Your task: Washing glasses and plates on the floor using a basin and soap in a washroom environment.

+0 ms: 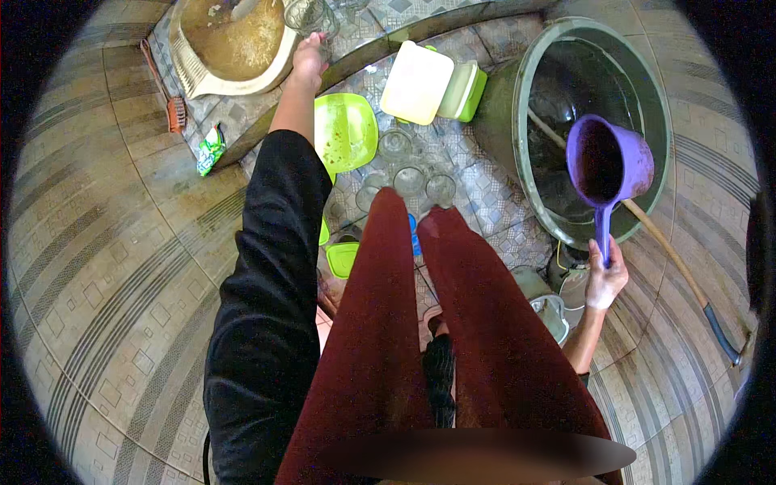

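My right hand (606, 276) grips the handle of a purple plastic water dipper (636, 159), its bowl over the large green plastic tub (522, 121) of water. My left arm reaches up to the raised tiled ledge. There my left hand (310, 63) touches a clear glass jar or cup (310, 17); whether the fingers close on it I cannot tell. A lime-green plastic container (345, 130) with brown specks lies below that hand. Several clear glasses (409, 180) stand on the floor before my knees. A white-lidded container (418, 82) leans beside a green-and-white one (471, 94).
On the ledge at the upper left is a squat toilet (227, 88) with brownish water. Near it lie an orange brush (176, 115) and a green packet (211, 148). A hose (673, 251) runs from the wall into the tub. A small pail (550, 318) stands below the tub.
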`<state>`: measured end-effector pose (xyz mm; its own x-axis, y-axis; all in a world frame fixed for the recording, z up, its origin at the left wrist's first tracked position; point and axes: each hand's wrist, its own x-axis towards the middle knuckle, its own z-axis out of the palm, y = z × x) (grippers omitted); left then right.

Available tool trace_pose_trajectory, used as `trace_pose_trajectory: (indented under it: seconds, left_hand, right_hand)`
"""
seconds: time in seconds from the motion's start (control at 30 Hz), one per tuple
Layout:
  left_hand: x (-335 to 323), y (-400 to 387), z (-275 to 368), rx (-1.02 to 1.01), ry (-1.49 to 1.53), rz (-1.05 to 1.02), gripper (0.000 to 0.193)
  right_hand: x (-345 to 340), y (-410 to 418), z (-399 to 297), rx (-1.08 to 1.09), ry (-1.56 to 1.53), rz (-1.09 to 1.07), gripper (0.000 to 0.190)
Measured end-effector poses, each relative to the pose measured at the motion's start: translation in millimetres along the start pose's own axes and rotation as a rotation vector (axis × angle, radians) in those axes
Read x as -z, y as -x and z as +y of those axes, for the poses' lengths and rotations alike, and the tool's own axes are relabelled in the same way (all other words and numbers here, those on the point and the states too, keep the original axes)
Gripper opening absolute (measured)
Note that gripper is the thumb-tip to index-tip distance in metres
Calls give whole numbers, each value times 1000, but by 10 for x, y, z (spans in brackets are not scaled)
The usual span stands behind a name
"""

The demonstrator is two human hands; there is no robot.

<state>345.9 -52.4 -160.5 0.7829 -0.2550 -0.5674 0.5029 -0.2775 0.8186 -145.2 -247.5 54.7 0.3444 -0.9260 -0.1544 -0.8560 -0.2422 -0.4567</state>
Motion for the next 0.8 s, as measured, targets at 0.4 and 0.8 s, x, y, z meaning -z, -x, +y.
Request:
trace_pose_trajectory:
  seconds: [0.4,0.8]
  left_hand:
    - [133,2109,-1670,-519,-1793,-392,30]
    - [53,1962,-2358,-253,-1852,-247,19]
  right_hand:
    - [-202,-440,-368,-16,680,-185,31]
    - [-474,-687,-494,-113,936,-611,32]
